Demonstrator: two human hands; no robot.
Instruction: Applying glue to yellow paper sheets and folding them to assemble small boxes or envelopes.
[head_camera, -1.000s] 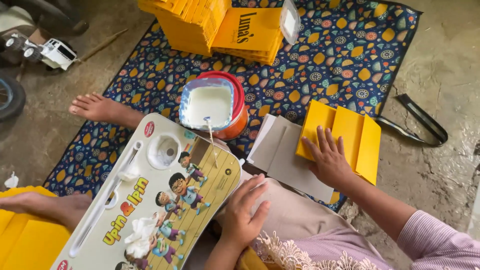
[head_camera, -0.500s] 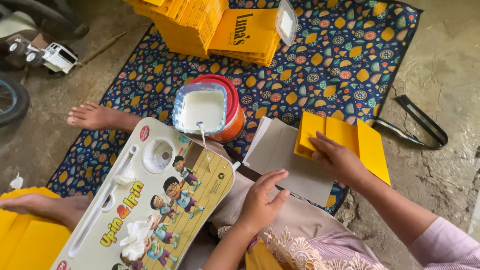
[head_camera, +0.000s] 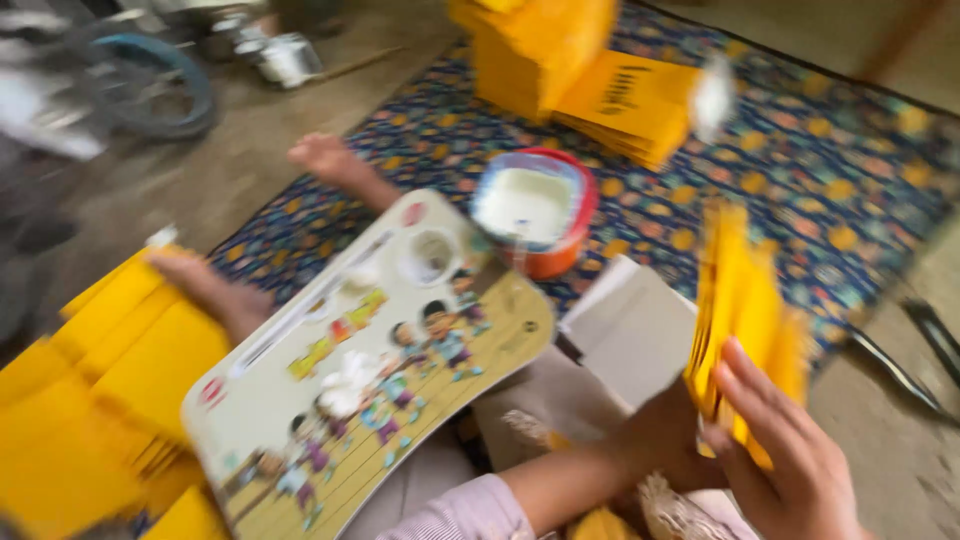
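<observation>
Both hands are lifting a yellow folded card at the lower right of the frame.

The right hand (head_camera: 790, 460) and left hand (head_camera: 665, 440) are each closing a grip on one yellow card (head_camera: 740, 310), fingers wrapping its lower edge while it is standing nearly upright above the grey sheets (head_camera: 630, 330); the frame is blurring, so I cannot tell how firm the grip is. As a judgement, the card could be slipping or bending if it is swinging fast, and a sweep toward the middle of the frame could be tipping the one bowl of white paste (head_camera: 530, 205), spilling it onto the patterned mat (head_camera: 800, 150). Counting: one picture-printed lap tray (head_camera: 370, 370) at the lower centre, one bowl, two yellow stacks, upper centre (head_camera: 590, 70) and lower left (head_camera: 90, 400), and two bare feet (head_camera: 320, 155).
</observation>
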